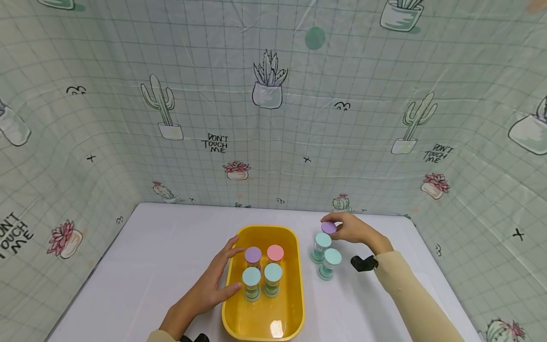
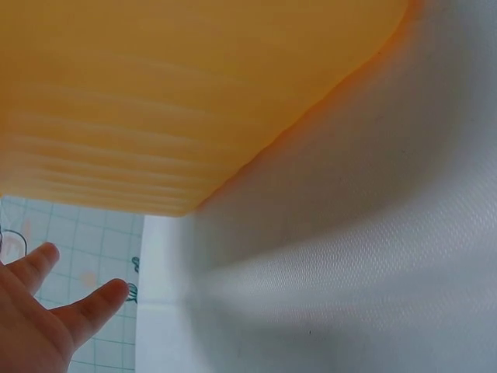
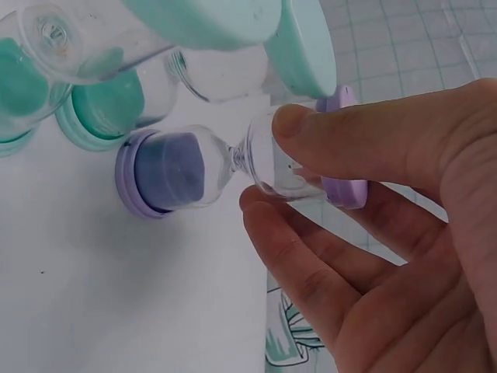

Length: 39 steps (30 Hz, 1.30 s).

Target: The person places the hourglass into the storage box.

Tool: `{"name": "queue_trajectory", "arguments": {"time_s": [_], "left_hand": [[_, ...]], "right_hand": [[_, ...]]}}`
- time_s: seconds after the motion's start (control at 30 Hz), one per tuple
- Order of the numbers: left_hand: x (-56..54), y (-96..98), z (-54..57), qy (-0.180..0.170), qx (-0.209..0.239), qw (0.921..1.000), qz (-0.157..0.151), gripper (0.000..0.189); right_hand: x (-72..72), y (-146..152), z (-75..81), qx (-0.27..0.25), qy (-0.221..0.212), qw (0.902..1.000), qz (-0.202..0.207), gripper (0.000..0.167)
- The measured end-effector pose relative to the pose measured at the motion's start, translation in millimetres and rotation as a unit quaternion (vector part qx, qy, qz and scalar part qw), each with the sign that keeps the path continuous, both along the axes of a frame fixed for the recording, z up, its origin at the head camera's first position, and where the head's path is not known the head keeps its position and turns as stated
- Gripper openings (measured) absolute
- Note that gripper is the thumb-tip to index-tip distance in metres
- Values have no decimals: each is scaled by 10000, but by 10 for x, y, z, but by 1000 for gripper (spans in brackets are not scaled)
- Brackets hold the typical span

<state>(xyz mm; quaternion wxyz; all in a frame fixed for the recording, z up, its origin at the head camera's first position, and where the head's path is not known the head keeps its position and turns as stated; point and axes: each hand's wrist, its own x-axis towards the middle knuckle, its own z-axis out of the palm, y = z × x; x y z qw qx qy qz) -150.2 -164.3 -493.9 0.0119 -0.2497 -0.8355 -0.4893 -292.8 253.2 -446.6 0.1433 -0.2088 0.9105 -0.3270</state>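
To the right of a yellow tray [image 1: 262, 320], my right hand [image 1: 352, 229] grips a purple-capped sand timer [image 3: 175, 171] near its upper bulb, thumb on one side and fingers on the other. It is upright with its purple sand in the lower bulb; whether its base touches the table I cannot tell. Two teal sand timers, one farther [image 1: 322, 243] and one nearer [image 1: 331, 260], stand beside it. At the tray's left side is my left hand [image 1: 209, 280], fingers spread and holding nothing, its thumb near a teal timer [image 1: 251, 278] inside.
The tray also bears a purple timer [image 1: 253, 255], a pink timer [image 1: 275, 253] and another teal timer [image 1: 272, 274], all upright toward its middle and far part. A white cloth-covered table [image 1: 171, 247] lies beneath. Patterned curtains [image 1: 273, 133] rise behind it and at both sides.
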Motion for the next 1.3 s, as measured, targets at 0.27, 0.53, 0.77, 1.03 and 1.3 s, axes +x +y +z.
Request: {"name": "queue_trajectory", "arguments": {"time_s": [0.27, 0.53, 0.77, 1.03, 1.3], "left_hand": [[0, -4, 2, -10, -35, 10000, -14, 68], [-4, 2, 8, -33, -31, 10000, -17, 68], [0, 7, 12, -82, -33, 10000, -10, 68], [2, 7, 0, -26, 15, 10000, -35, 67], [-3, 2, -7, 23, -13, 10000, -57, 67]], "right_hand": [[-8, 75, 7, 149, 11, 9997, -175, 44], [15, 110, 13, 256, 57, 9993, -259, 45], [47, 172, 5, 252, 148, 9991, -319, 41], [94, 170, -12, 80, 11, 9995, -301, 55], [119, 185, -69, -65, 109, 9996, -265, 54]]}}
